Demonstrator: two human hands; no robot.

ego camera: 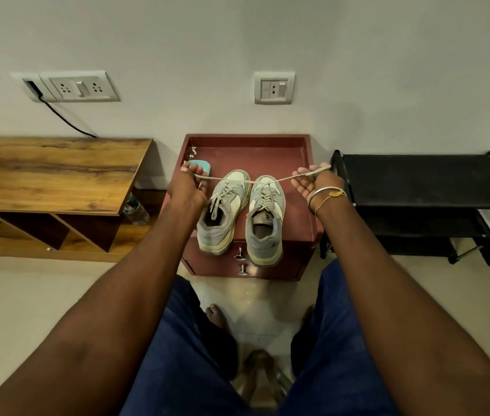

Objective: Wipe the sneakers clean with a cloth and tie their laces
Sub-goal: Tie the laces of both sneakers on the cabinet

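Two sneakers, one lace under tension; we list from the left.

1. Wooden tabletop (51, 172), against the wall, open shelving beneath. Socket plate (80, 87) on the wall above it, with a black cable running down from it.
2. Bottle (137, 210), lying tilted in the shelving under the tabletop's right end.
3. Red cabinet (252, 156), low, with a rimmed top and two metal knobs on its front. It carries both sneakers.
4. Left hand (188, 187), over the cabinet's left edge, its grip closed on one end of the lace (237, 179). A teal item (206, 167) sits just behind it, partly hidden; we cannot tell what it is.
5. First sneaker (225, 211), grey and cream, toe to the wall, its own laces loose over the tongue.
6. Second sneaker (266, 217), just beside the first, heel overhanging the front edge. The taut lace runs from its upper eyelets out to both hands.
7. Switch plate (273, 87), on the wall above.
8. Right hand (308, 186), palm up, its grip pinching the other lace end; bangles (329, 195) on the wrist.
9. Black rack (424, 181), standing right of the cabinet.
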